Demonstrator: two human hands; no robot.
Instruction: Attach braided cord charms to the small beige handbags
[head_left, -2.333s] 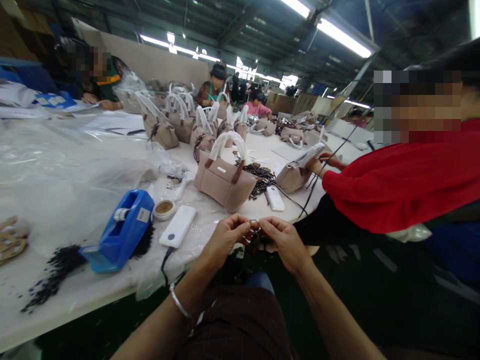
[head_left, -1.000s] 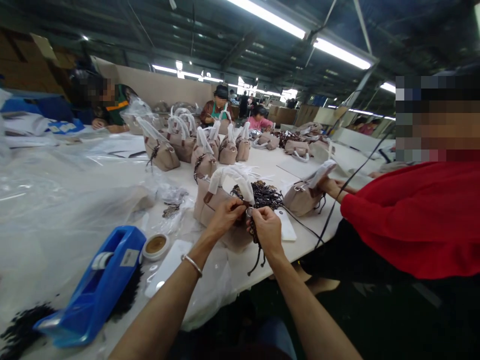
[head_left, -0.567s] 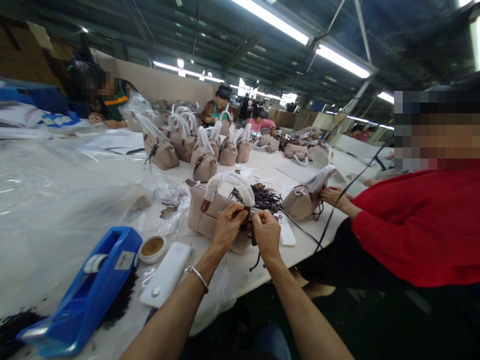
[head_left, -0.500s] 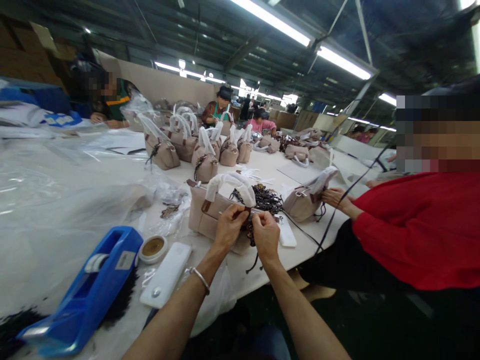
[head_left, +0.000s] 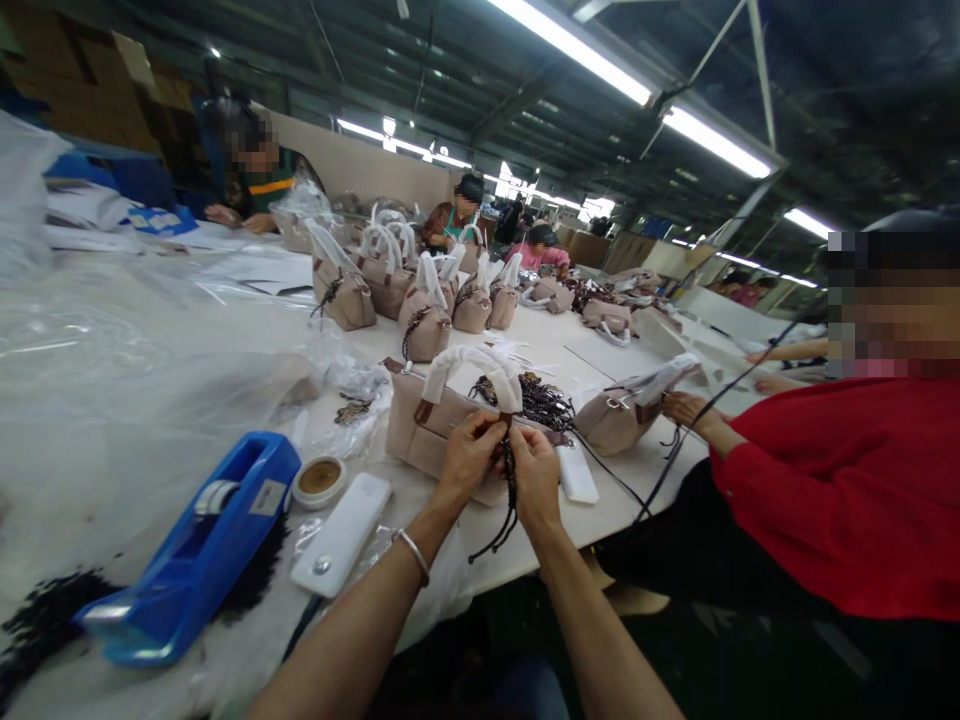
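A beige handbag point(head_left: 418, 425) with white-wrapped handles stands upright on the table before me. My left hand point(head_left: 471, 455) is closed in a pinch at the base of the near handle, on its brown leather tab. Just beside it, my right hand point(head_left: 535, 470) pinches the top of a dark beaded tassel point(head_left: 511, 480), which hangs down between my hands with its cord ends loose. What exactly lies between the left fingertips is hidden. Behind the bag lies a pile of similar dark tassels point(head_left: 541, 402).
A blue tape dispenser point(head_left: 199, 560), a tape roll point(head_left: 319, 480) and a white device point(head_left: 342, 535) lie at left. Several bagged handbags point(head_left: 427, 325) stand behind. To the right, a co-worker in red point(head_left: 847, 480) handles another handbag point(head_left: 616, 418). A black cord crosses there.
The view has shifted slightly, moving the scene to the right. The tassel now hangs straighter between my hands, its cord ends together. Both hands stay at the handle base.
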